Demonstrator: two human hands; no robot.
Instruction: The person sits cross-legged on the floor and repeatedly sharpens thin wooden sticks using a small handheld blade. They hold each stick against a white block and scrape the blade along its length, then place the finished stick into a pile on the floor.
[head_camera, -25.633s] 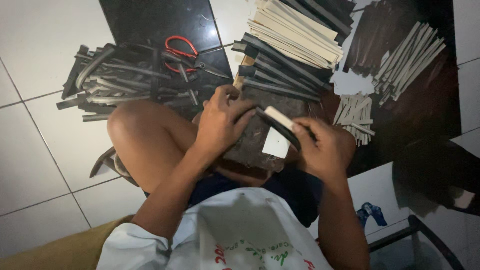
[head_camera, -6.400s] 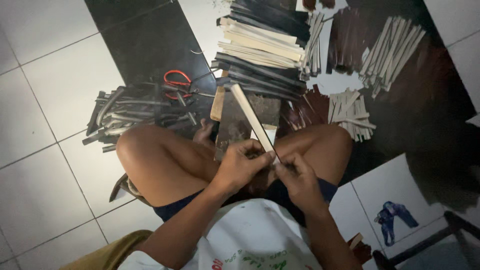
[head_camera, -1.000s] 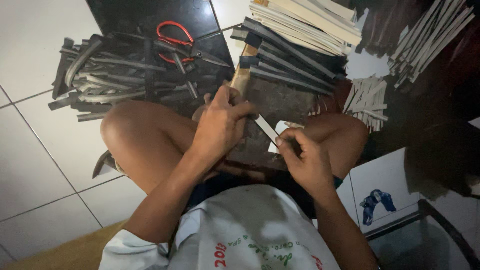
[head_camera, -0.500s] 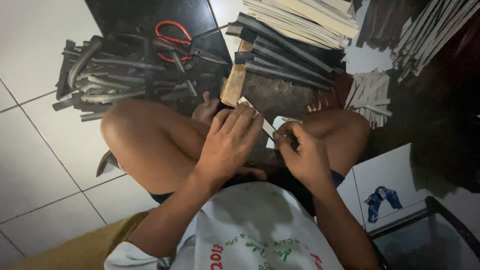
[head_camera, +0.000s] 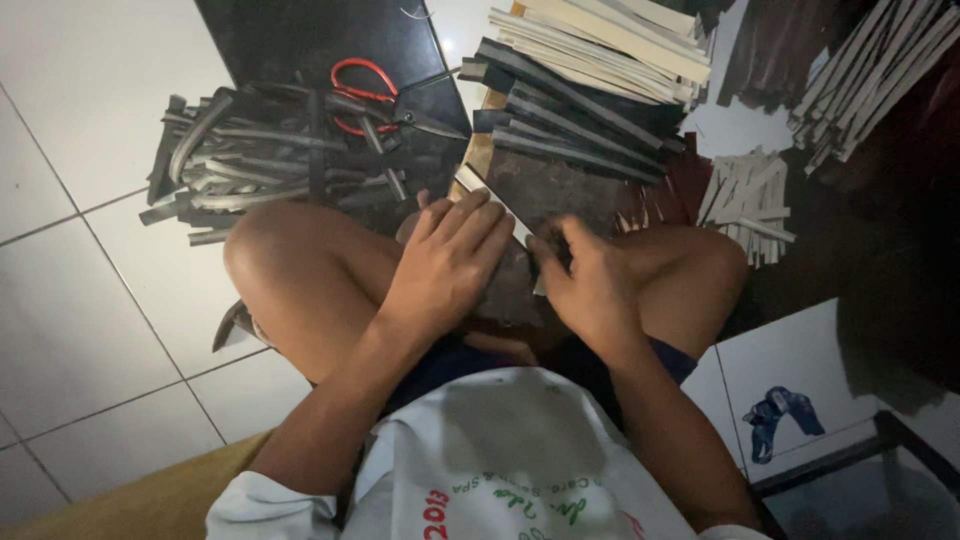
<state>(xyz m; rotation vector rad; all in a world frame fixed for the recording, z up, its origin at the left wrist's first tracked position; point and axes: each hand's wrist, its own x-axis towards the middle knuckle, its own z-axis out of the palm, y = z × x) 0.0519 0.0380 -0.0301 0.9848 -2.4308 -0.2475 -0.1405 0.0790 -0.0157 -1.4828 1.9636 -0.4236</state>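
Note:
I sit cross-legged on a tiled floor. My left hand (head_camera: 450, 262) lies flat over a pale narrow strip (head_camera: 488, 196) that sticks out past my fingertips towards the upper left. My right hand (head_camera: 590, 285) grips the strip's near end, fingers curled around it, over a dark board (head_camera: 560, 190) resting between my knees. The middle of the strip is hidden under my left fingers.
Red-handled scissors (head_camera: 365, 95) lie on a heap of dark curved strips (head_camera: 250, 155) at upper left. Stacks of dark and pale flat strips (head_camera: 600, 70) sit ahead. Loose pale strips (head_camera: 745, 195) and another bundle (head_camera: 870, 70) lie at right. A dark frame (head_camera: 860, 470) is at lower right.
My left hand has flattened down over the strip and slid slightly forward. The right hand has moved closer to the left hand along the strip.

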